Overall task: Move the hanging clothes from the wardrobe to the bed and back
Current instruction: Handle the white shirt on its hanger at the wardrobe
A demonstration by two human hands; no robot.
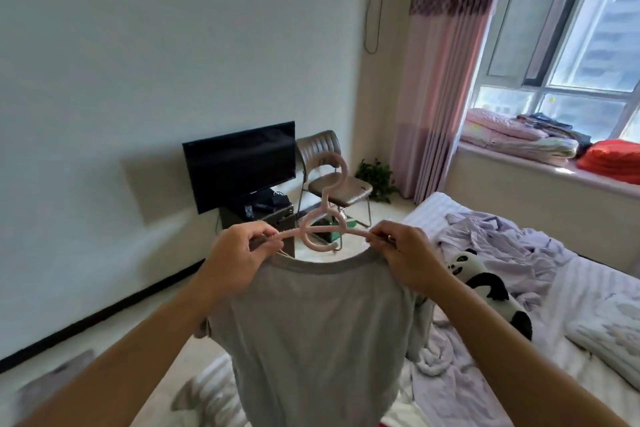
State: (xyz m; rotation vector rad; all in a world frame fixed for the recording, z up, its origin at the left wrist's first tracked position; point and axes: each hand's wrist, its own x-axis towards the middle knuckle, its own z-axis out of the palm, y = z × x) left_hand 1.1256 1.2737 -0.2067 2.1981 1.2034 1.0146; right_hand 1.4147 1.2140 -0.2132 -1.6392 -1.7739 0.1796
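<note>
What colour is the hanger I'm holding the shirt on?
Pale pink; the hanger shows clearly in the head view, above the grey shirt.

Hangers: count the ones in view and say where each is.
1. The pink hanger is held up in front of the TV, inside the grey T-shirt, gripped by the left hand and right hand. Others may be hidden under the bed's clothes.

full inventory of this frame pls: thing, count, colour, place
T-shirt: 1, grey, held up at centre
Hanger: 1, pink, in the shirt's neck
TV: 1, black, on a stand by the wall
Chair: 1, brown, right of TV
Plant: 1, green, floor by curtain
Curtain: 1, pink
Folded bedding: stack, mixed colours, window sill
Panda toy: 1, black-white, on bed
Sheet: 1, lilac, crumpled on bed
Left hand: grips hanger's left arm
Right hand: grips its right arm
</note>
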